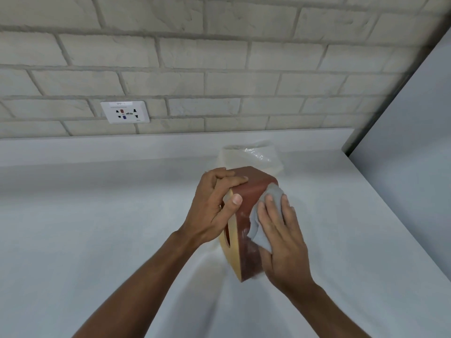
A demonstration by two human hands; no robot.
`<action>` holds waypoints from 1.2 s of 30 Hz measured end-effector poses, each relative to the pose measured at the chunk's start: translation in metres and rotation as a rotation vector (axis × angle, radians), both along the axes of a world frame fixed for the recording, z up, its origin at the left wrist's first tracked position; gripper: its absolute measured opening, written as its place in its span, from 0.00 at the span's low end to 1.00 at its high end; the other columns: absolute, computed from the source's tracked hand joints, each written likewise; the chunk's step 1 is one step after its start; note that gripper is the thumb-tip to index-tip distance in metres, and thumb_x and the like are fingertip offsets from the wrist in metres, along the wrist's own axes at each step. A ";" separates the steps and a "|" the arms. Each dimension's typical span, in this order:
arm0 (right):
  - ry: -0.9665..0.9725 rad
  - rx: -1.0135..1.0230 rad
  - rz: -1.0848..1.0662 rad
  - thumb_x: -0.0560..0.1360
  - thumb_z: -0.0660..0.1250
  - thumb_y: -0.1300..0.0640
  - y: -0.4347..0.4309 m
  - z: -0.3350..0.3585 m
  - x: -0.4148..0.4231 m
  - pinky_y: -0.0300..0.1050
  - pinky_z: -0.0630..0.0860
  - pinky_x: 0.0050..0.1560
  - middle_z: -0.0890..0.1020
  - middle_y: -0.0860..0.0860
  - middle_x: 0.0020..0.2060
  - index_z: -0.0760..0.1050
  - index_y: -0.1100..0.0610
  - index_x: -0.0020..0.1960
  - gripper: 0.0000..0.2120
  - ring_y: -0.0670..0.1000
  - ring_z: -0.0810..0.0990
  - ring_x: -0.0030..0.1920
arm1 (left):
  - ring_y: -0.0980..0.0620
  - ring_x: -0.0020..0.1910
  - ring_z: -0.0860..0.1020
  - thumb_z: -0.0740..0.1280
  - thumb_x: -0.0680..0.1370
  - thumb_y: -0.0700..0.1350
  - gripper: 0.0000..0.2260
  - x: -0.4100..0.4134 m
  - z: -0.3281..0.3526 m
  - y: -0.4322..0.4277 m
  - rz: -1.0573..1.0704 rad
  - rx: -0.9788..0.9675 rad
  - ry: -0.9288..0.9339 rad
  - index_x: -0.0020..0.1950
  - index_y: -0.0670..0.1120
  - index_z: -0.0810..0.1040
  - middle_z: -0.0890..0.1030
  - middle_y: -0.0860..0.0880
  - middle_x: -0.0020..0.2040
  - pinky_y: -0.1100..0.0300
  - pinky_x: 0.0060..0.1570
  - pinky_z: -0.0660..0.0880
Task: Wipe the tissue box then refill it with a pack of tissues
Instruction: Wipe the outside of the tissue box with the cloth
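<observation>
While the left hand [214, 206] grips the tissue box [246, 215], the right hand [280, 230] presses a cloth [261, 230] flat.

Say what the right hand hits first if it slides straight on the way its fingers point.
Probably the pack of tissues behind the tissue box; the right hand points up and away, pressing the cloth. Depth unclear.

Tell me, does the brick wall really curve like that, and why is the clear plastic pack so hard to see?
In the head view, the wide lens bows the pale brick wall; the clear plastic tissue pack is soft, with small glints of glare, and partly hidden behind the red-brown wooden tissue box; lighting is even, with faint shadows on the white counter.
</observation>
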State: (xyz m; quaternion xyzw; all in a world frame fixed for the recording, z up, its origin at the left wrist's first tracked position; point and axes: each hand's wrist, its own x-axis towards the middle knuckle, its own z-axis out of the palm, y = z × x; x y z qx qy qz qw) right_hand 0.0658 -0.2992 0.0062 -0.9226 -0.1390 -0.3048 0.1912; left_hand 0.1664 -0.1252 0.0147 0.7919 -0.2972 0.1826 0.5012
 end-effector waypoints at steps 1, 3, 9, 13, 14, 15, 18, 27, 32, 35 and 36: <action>0.011 0.038 -0.015 0.84 0.51 0.47 -0.001 0.003 0.004 0.66 0.66 0.70 0.64 0.57 0.75 0.63 0.63 0.75 0.26 0.61 0.57 0.78 | 0.52 0.72 0.69 0.53 0.85 0.65 0.22 0.000 0.000 0.000 0.001 -0.010 0.031 0.70 0.56 0.75 0.72 0.52 0.65 0.54 0.69 0.70; 0.045 0.069 0.022 0.83 0.53 0.50 0.005 0.006 0.006 0.66 0.63 0.71 0.62 0.58 0.77 0.60 0.62 0.76 0.26 0.61 0.54 0.78 | 0.51 0.70 0.70 0.52 0.85 0.65 0.21 -0.002 0.001 -0.002 -0.011 -0.058 0.080 0.69 0.57 0.74 0.72 0.52 0.65 0.56 0.69 0.70; 0.211 0.141 0.085 0.80 0.55 0.54 -0.005 0.002 0.016 0.60 0.61 0.74 0.56 0.47 0.79 0.58 0.55 0.78 0.27 0.54 0.54 0.79 | 0.48 0.65 0.76 0.53 0.86 0.56 0.13 0.012 0.008 -0.008 0.049 -0.206 0.245 0.62 0.61 0.76 0.76 0.65 0.60 0.48 0.65 0.74; 0.358 0.492 0.133 0.82 0.58 0.55 0.004 0.011 0.023 0.34 0.60 0.72 0.55 0.39 0.78 0.55 0.42 0.77 0.26 0.39 0.59 0.75 | 0.50 0.64 0.77 0.52 0.86 0.58 0.17 0.021 0.000 -0.013 0.083 -0.303 0.384 0.63 0.56 0.78 0.79 0.54 0.60 0.43 0.67 0.74; 0.387 0.545 0.150 0.82 0.59 0.55 0.004 0.014 0.025 0.34 0.60 0.72 0.56 0.38 0.78 0.54 0.39 0.76 0.26 0.38 0.59 0.75 | 0.51 0.63 0.77 0.51 0.86 0.58 0.18 0.024 -0.002 -0.016 0.088 -0.331 0.427 0.63 0.55 0.78 0.79 0.53 0.60 0.42 0.67 0.74; 0.411 0.590 0.155 0.82 0.59 0.55 0.003 0.016 0.028 0.34 0.59 0.73 0.57 0.39 0.78 0.54 0.38 0.75 0.26 0.39 0.60 0.75 | 0.50 0.63 0.78 0.51 0.86 0.59 0.19 0.025 -0.003 -0.020 0.095 -0.360 0.464 0.62 0.54 0.78 0.79 0.52 0.59 0.41 0.66 0.74; 0.490 0.702 0.128 0.82 0.60 0.56 -0.003 0.022 0.037 0.31 0.59 0.71 0.63 0.38 0.75 0.57 0.38 0.74 0.25 0.36 0.62 0.73 | 0.47 0.61 0.78 0.51 0.86 0.61 0.19 0.029 -0.006 -0.031 0.118 -0.428 0.534 0.58 0.56 0.79 0.80 0.51 0.57 0.38 0.66 0.74; 0.676 0.728 0.055 0.82 0.61 0.53 -0.023 0.026 0.039 0.22 0.60 0.64 0.67 0.26 0.65 0.61 0.29 0.65 0.21 0.22 0.65 0.62 | 0.52 0.51 0.81 0.52 0.89 0.53 0.18 0.029 -0.027 -0.045 0.115 -0.548 0.795 0.55 0.47 0.79 0.82 0.48 0.52 0.50 0.58 0.79; 0.683 0.607 0.037 0.82 0.60 0.49 -0.024 0.025 0.044 0.33 0.61 0.71 0.67 0.33 0.70 0.61 0.25 0.62 0.19 0.34 0.66 0.70 | 0.56 0.52 0.83 0.51 0.89 0.54 0.20 0.030 -0.033 -0.040 0.137 -0.455 0.877 0.58 0.46 0.80 0.83 0.48 0.54 0.55 0.55 0.79; 0.664 0.472 0.013 0.83 0.59 0.49 -0.026 0.029 0.051 0.34 0.60 0.71 0.65 0.33 0.70 0.60 0.25 0.62 0.18 0.38 0.66 0.71 | 0.69 0.45 0.80 0.49 0.89 0.54 0.20 0.029 -0.026 -0.036 0.086 -0.382 0.849 0.65 0.47 0.78 0.82 0.52 0.55 0.71 0.45 0.75; 0.628 0.374 0.004 0.83 0.58 0.49 -0.026 0.029 0.054 0.33 0.59 0.70 0.64 0.33 0.69 0.60 0.27 0.65 0.18 0.39 0.66 0.71 | 0.72 0.48 0.79 0.49 0.89 0.55 0.20 0.028 -0.024 -0.033 0.056 -0.357 0.839 0.69 0.50 0.76 0.81 0.53 0.59 0.75 0.47 0.74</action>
